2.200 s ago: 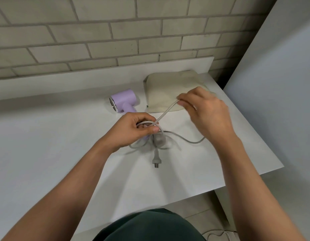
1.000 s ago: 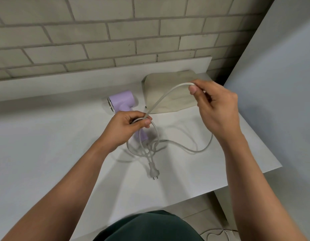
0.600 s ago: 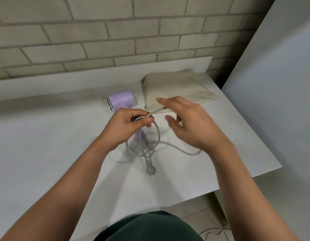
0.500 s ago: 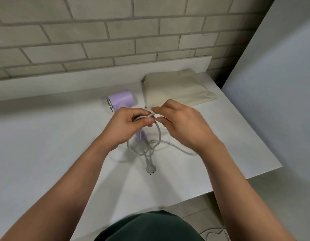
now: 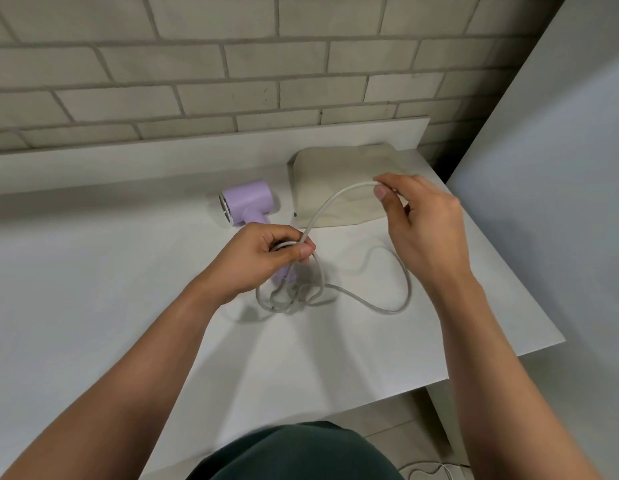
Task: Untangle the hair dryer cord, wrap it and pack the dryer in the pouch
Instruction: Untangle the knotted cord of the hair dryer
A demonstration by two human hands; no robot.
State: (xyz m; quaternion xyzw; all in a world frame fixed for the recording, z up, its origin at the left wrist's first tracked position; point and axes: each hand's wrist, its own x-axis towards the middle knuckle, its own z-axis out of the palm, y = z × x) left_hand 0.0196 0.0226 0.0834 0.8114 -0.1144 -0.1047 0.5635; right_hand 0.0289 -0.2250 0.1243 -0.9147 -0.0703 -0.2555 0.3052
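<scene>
Head: left fingers (image 5: 303, 251) clamp cord (image 5: 356, 185) coils; right fingers (image 5: 381, 192) pinch strand.

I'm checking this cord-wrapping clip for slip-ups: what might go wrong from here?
The right hand pinches the grey cord raised above the white table; pulling it may tighten the crossed loops below the left hand into a knot. That pull might also drag the lilac plastic hair dryer against the beige fabric pouch.
</scene>
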